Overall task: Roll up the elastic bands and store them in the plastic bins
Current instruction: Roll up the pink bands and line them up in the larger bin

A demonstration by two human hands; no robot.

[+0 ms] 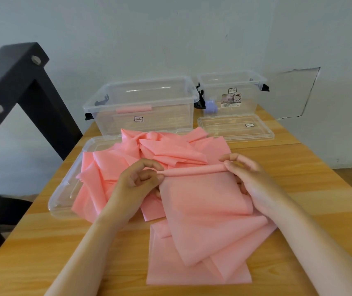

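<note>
Head view — pinching a slim roll (192, 170) at both ends: curling fingers and thumb of the left hand (140, 180) round its left tip, bending the fingers of the right hand (247, 178) over its right tip. Winding up just the far end of one pink elastic band (202, 206), leaving most of its length trailing flat toward the near edge of the table (42, 242).

Judging the job as barely begun: holding only one finished pink roll (133, 109) in the large bin (149, 124), keeping something purple (210, 106) — too blurred to name — in the small bin (249, 97), and waiting on a crumpled heap of bands (160, 150) spilling over a clear lid (64, 189) on the left.

Standing open just behind the heap, both bins, with a second lid (234, 127) lying before the small one. Offering bare wood to the right for spreading out; crowding the left side with a black frame (21, 82) beside the table edge.
</note>
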